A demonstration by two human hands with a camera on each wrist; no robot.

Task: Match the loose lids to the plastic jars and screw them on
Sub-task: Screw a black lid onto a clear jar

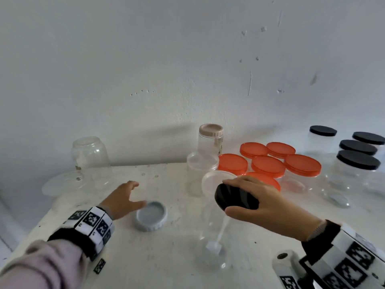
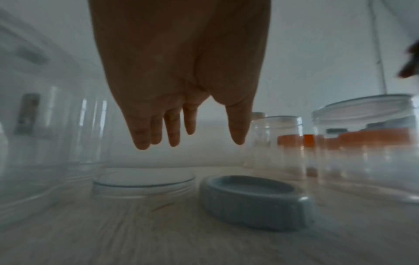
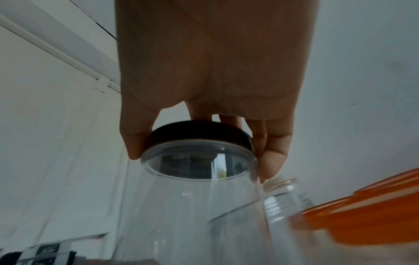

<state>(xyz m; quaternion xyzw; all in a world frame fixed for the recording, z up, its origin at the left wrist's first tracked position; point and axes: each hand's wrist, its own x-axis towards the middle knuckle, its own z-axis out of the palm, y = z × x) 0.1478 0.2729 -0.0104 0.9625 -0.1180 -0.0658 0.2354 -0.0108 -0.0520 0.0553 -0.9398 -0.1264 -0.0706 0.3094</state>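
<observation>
No legible text — labels too blurred

1. Head view: soft, even daylight; faint shadow on the wall (image 1: 145, 138) behind the jars; edges bowed by the wide lens
2. Left wrist: dim, hazy, grey lid (image 2: 254, 199) smeared
3. Right wrist: backlit, orange lids (image 3: 362, 211) blurred

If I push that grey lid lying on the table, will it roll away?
Probably not. The grey lid lies flat, open side up, so it should slide rather than roll. It looks like thin, empty plastic, likely light. The left hand hovers open beside it.
</observation>
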